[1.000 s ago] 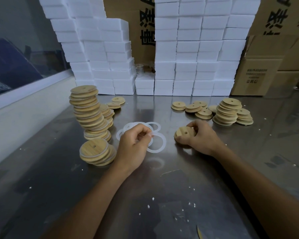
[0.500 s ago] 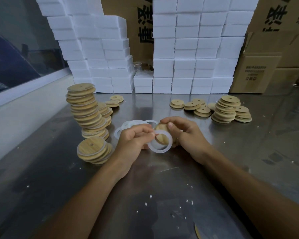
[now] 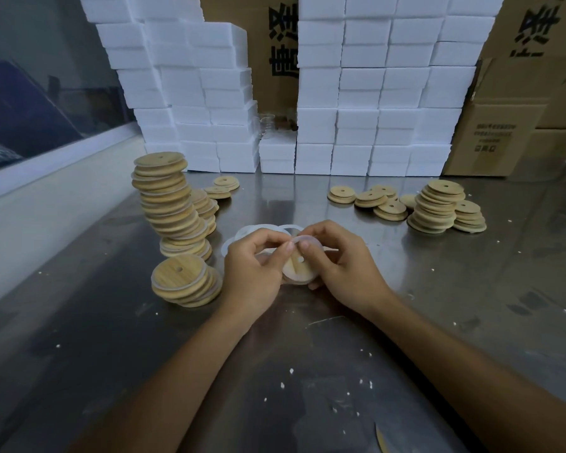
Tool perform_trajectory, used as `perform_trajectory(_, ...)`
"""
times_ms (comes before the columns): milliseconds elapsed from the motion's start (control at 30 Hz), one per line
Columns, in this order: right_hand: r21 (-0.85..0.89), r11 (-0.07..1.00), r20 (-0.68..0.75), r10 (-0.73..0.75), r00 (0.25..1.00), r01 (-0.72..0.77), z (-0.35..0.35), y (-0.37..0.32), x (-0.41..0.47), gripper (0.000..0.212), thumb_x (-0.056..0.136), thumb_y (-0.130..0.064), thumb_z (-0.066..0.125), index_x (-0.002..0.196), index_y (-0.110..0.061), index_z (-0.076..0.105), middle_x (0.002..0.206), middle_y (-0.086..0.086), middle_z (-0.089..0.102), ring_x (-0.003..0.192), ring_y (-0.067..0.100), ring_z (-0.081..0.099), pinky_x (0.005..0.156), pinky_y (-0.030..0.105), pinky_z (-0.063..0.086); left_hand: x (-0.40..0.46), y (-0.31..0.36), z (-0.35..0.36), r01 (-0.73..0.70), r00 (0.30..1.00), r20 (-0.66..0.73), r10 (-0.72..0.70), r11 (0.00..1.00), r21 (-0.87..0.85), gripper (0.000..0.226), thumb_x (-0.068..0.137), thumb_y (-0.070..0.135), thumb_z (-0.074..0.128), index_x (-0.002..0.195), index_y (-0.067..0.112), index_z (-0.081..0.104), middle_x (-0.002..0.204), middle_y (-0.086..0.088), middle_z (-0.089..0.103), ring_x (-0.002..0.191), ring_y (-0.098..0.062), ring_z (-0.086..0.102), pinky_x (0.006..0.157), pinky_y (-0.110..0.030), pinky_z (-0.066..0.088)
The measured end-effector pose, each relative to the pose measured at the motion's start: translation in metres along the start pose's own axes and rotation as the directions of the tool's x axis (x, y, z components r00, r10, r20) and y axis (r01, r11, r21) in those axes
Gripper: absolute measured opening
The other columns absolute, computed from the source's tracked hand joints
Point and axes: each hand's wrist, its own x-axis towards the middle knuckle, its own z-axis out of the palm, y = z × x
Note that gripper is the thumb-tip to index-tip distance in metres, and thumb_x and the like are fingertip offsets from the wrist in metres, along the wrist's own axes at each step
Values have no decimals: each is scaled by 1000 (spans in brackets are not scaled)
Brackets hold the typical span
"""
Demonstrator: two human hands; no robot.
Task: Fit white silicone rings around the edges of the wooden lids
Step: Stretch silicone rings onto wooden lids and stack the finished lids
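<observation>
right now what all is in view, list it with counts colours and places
wooden lid: one, tan, held in both hands, centre
silicone ring: one, white, pinched at that lid's top edge
loose rings: a few, white, on the table behind the hands
tall lid stack: one, tan, left
low lid stack: one, tan, front left
lid piles: several, tan, right rear
foam blocks: many, white, stacked at back
cardboard boxes: several, brown, back right
table: one, grey metal
left hand: grips the lid
right hand: pinches ring and lid
</observation>
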Motion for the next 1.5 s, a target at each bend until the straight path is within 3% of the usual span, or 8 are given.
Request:
perform_trajectory(200,47,999,-73,-10,997,13,3,0,0,5,97,-22,63,91,-23,64,86,-2,67,78,25,69,55,39,61,-1,0,2,-200,975,-63,214,963,179,26,88,12,69,80,36,63,87,10,71,78,-8,71,70,-40,60)
perform_trajectory(433,76,997,-90,13,996,-6,1,-2,1,8,96,-17,62,89,-19,62,92,10,69,85,34,68,62,55,60,2,0,1,-87,991,-94,94,993,84,27,90,5,65,75,28,64,88,-5,73,82,-24,72,73,-53,59)
perform_trajectory(833,141,983,-64,126,990,-116,-1,-12,-2,4,97,-10,60,95,-7,60,87,10,74,88,26,72,63,46,63,5,-3,-6,99,990,-98,-103,994,-46,18,86,3,71,74,16,68,79,-4,76,77,-20,74,69,-49,62)
perform_trajectory(967,158,975,-50,165,985,-155,-5,-11,-1,6,95,-6,62,89,-6,60,89,13,73,85,23,73,64,45,63,7,-7,-6,93,991,-97,-93,996,-4,24,86,0,69,71,19,66,82,-5,75,80,-21,74,72,-49,61)
perform_trajectory(1133,201,951,-9,242,970,-236,-13,-10,2,11,93,-7,64,83,-7,62,90,15,74,87,25,73,63,41,63,6,-10,-5,75,996,-61,-71,995,61,28,86,-1,69,69,21,65,84,-8,74,75,-14,74,63,-37,62)
perform_trajectory(1267,162,952,-11,266,964,-261,-21,-7,3,11,90,-10,68,88,0,64,91,15,75,86,25,74,63,36,62,6,-11,-5,58,998,-20,-56,992,110,22,86,-1,67,74,16,65,84,-9,74,80,-20,74,78,-46,60)
perform_trajectory(1367,187,944,10,276,961,-273,-23,-5,2,11,89,-9,70,91,2,67,91,16,76,83,23,73,64,35,62,6,-10,-4,33,999,-14,-32,992,124,23,85,-1,69,73,18,65,82,-7,74,79,-19,73,78,-47,60)
perform_trajectory(1500,166,955,-19,252,968,-246,-21,-2,2,11,88,-5,69,95,4,68,91,17,75,79,20,73,61,30,61,6,-10,-6,-43,999,-13,46,983,176,25,82,-2,71,72,21,66,76,4,72,70,-11,72,68,-28,59)
